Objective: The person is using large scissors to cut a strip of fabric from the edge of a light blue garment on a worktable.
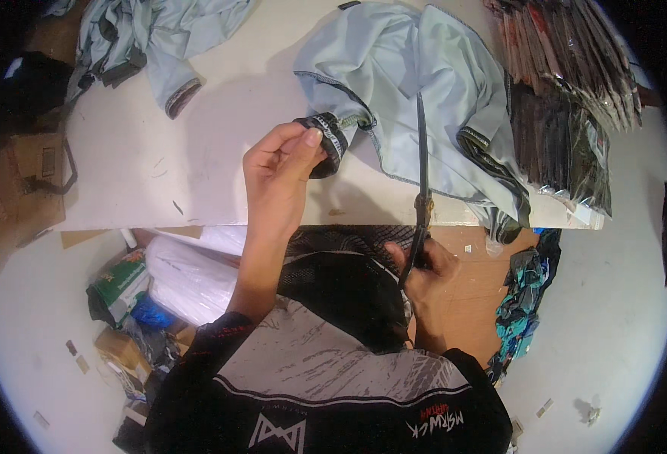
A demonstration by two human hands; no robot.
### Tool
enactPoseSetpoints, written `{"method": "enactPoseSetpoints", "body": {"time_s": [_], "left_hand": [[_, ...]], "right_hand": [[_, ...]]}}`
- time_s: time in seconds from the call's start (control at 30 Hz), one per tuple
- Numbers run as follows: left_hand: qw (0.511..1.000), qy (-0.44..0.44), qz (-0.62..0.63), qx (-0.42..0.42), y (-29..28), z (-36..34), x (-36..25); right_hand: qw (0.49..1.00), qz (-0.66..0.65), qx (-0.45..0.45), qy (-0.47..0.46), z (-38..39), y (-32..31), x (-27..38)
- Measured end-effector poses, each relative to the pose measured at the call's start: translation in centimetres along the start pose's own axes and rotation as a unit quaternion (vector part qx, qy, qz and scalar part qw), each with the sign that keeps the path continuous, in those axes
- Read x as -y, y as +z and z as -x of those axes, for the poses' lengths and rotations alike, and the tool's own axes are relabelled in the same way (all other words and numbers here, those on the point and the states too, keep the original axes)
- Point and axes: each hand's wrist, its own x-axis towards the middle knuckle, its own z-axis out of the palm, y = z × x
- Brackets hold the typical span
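A light blue garment (401, 57) with dark trim lies spread on the white table. Pinched between the thumb and fingers of my left hand (282, 155) is its dark cuff (324, 168), raised at the garment's left side. My right hand (432, 272) is closed around the handles of long dark scissors (423, 151), at the table's front edge. The blades point away from me over the cloth and look closed. Part of the right hand's grip is hidden behind the handles.
Another light blue garment (163, 45) lies at the far left of the table (122, 163). Bagged dark garments (553, 136) are stacked at the right. Below the table are a white plastic-wrapped bundle (190, 276), a brown board (473, 303) and teal-and-black cloth scraps (521, 303).
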Motion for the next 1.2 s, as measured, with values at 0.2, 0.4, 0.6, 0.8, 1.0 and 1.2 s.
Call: {"method": "enactPoseSetpoints", "body": {"time_s": [0.2,0.4,0.6,0.8,1.0,1.2], "left_hand": [[0.999,-0.015,0.021,0.038,-0.6,-0.3,0.4],[0.999,-0.034,0.006,0.007,0.0,-0.1,0.3],[1.000,-0.010,-0.010,0.018,0.1,0.0,0.4],[1.000,-0.013,-0.021,0.007,0.3,0.1,0.2],[0.999,-0.015,-0.038,-0.008,0.2,0.2,0.3],[0.998,-0.010,-0.055,-0.012,0.2,0.3,0.4]], "right_hand": [[0.999,-0.005,0.019,-0.034,-0.5,-0.1,0.8],[0.995,0.015,0.047,-0.086,-0.5,0.1,1.8],[0.996,-0.004,0.053,-0.068,-0.4,0.3,1.5],[0.995,0.002,0.045,-0.090,-0.4,0.5,1.3],[0.988,0.049,0.052,-0.140,-0.3,0.6,1.0],[0.986,0.043,0.053,-0.151,-0.5,0.3,1.6]]}}
